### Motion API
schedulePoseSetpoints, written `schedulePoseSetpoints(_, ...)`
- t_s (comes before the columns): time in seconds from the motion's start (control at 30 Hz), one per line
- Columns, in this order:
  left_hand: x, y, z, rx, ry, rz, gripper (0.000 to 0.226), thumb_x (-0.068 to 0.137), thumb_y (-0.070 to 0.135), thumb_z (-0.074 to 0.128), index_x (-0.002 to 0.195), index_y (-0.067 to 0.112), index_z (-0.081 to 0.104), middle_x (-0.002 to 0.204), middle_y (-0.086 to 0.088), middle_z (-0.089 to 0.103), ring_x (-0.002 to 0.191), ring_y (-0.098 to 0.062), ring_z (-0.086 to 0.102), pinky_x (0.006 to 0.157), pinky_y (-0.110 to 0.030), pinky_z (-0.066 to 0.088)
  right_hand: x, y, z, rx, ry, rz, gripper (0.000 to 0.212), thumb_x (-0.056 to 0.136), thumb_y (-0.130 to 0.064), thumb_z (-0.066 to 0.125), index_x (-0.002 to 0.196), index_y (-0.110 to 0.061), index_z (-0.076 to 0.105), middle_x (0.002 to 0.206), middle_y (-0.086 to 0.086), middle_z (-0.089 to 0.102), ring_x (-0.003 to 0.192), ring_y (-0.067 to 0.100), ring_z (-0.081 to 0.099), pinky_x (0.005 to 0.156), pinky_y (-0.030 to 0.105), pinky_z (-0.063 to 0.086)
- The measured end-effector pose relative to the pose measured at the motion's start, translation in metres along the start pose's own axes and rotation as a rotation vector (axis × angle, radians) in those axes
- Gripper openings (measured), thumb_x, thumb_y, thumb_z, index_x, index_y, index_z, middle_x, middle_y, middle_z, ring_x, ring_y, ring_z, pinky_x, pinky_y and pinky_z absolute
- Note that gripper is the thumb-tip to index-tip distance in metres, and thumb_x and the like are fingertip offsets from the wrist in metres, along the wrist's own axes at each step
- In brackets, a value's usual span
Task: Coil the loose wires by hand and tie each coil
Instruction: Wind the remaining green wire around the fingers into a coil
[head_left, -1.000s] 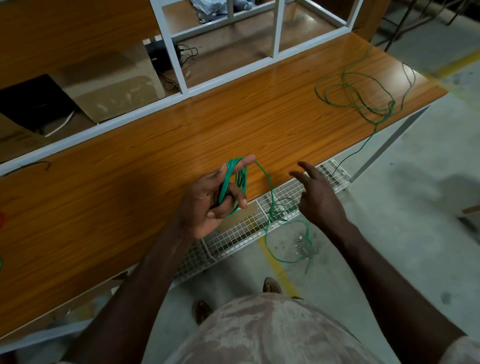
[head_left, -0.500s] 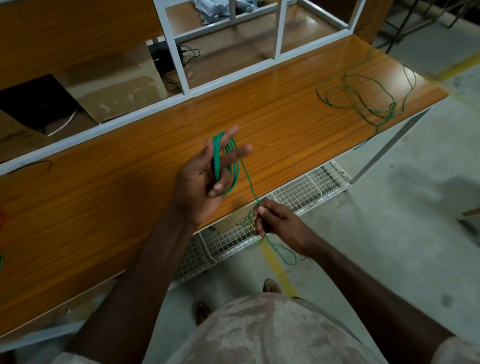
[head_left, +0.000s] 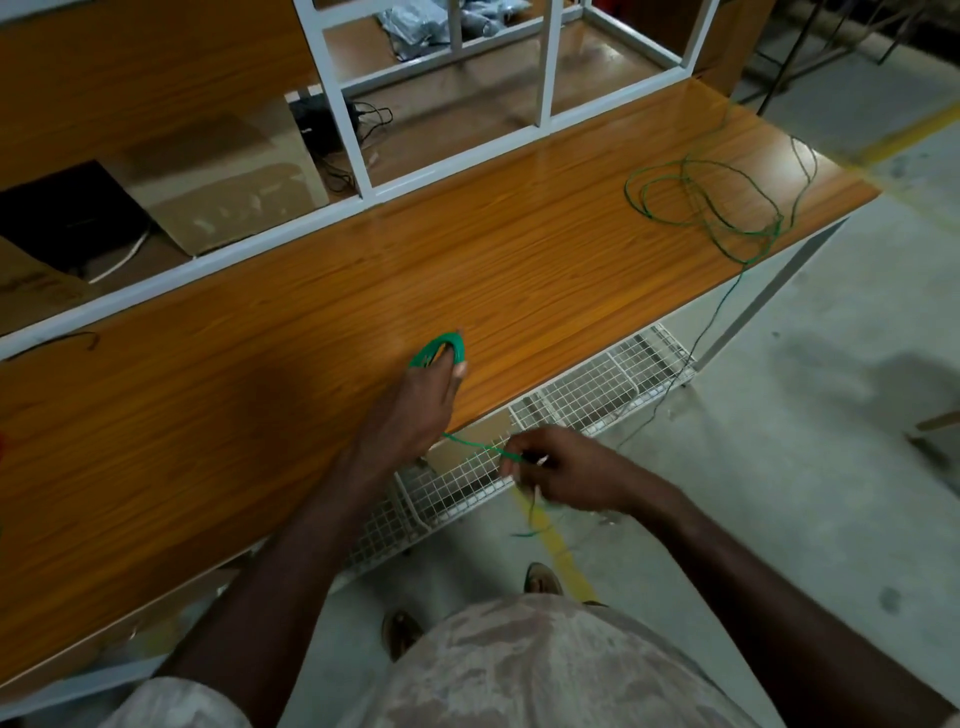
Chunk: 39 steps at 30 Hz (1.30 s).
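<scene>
The coil (head_left: 441, 349) of green wire pokes out past the left hand (head_left: 410, 410), above the table (head_left: 519, 270) near its front edge; the back of the hand hides most of the loops, so their number cannot be told. A taut strand (head_left: 470, 443) runs from under that hand toward 4 o'clock into the right hand (head_left: 561, 475), and the tail (head_left: 531, 512) below is thin, blurred and hard to follow against the floor (head_left: 831, 415).

Half a second ago the left palm faced up with the loops in plain sight; now it has turned over and moved lower and rightward, while the right hand sits farther right.

The left hand's fingers are curled round the coil, gripping it. The right hand pinches the strand between thumb and fingertips.

At 2 o'clock a loose wire (head_left: 706, 202) sprawls on the table's far end, one strand dropping over the edge. A mesh tray (head_left: 597, 389) hangs under the table.
</scene>
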<state>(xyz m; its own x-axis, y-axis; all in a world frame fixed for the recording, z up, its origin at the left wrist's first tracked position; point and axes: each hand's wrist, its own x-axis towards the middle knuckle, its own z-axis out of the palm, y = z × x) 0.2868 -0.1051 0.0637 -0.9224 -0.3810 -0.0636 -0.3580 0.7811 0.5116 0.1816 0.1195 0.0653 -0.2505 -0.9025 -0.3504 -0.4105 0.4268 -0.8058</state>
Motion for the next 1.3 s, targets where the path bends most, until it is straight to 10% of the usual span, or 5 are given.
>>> schedulePoseSetpoints(0.23,-0.03,-0.007,0.031,-0.495,-0.338,-0.098,0.042,0.116,0.042,0.034,0.139,0.018,0.06,0.073,-0.008,0.076,0.052,-0.029,0.059,0.051,-0.041,0.051,0.004,0.01,-0.059,-0.164,0.719,0.067,0.016,0.103,-0.022,0.07,0.116,-0.02,0.08,0.102,-0.008,0.076,0.081,0.01,0.071,0.075,0.032,0.057)
schedulePoseSetpoints(0.7,-0.064,0.054,-0.005,-1.435,-0.682,0.001,0.052,0.116,0.032,0.026,0.157,0.01,0.049,0.059,-0.01,0.061,0.035,-0.014,0.012,0.039,-0.022,0.018,0.028,0.038,-0.081,0.653,0.317,0.153,0.008,0.096,-0.004,0.072,0.1,0.0,0.077,0.057,0.001,0.044,0.049,0.013,0.026,0.047,0.028,0.019)
schedulePoseSetpoints(0.93,-0.044,0.07,-0.036,-1.658,-0.296,0.062,0.054,0.116,0.031,0.022,0.159,0.004,0.042,0.075,-0.01,0.074,0.035,-0.009,0.019,0.045,-0.011,0.04,0.029,0.025,-0.013,0.74,0.242,0.046,0.016,0.097,-0.02,0.077,0.085,-0.017,0.068,0.062,-0.002,0.04,0.056,0.016,0.021,0.056,0.038,0.016)
schedulePoseSetpoints(1.1,-0.025,0.071,-0.049,-1.505,0.0,-0.024,0.053,0.116,0.039,0.027,0.163,0.016,0.034,0.142,-0.004,0.069,0.058,-0.008,0.054,0.05,-0.018,0.042,0.019,0.01,0.023,0.364,0.294,-0.159,0.013,0.106,-0.024,0.067,0.117,-0.02,0.063,0.07,-0.001,0.049,0.062,0.018,0.042,0.059,0.036,0.035)
schedulePoseSetpoints(1.3,0.003,0.048,-0.043,-1.282,0.28,-0.185,0.052,0.118,0.036,0.029,0.164,0.012,0.028,0.139,-0.002,0.071,0.068,-0.022,0.07,0.061,-0.027,0.055,0.007,-0.025,0.039,-0.125,0.199,-0.338,0.043,0.114,-0.026,0.049,0.157,-0.016,0.047,0.064,-0.015,0.047,0.059,-0.003,0.049,0.062,0.032,0.037)
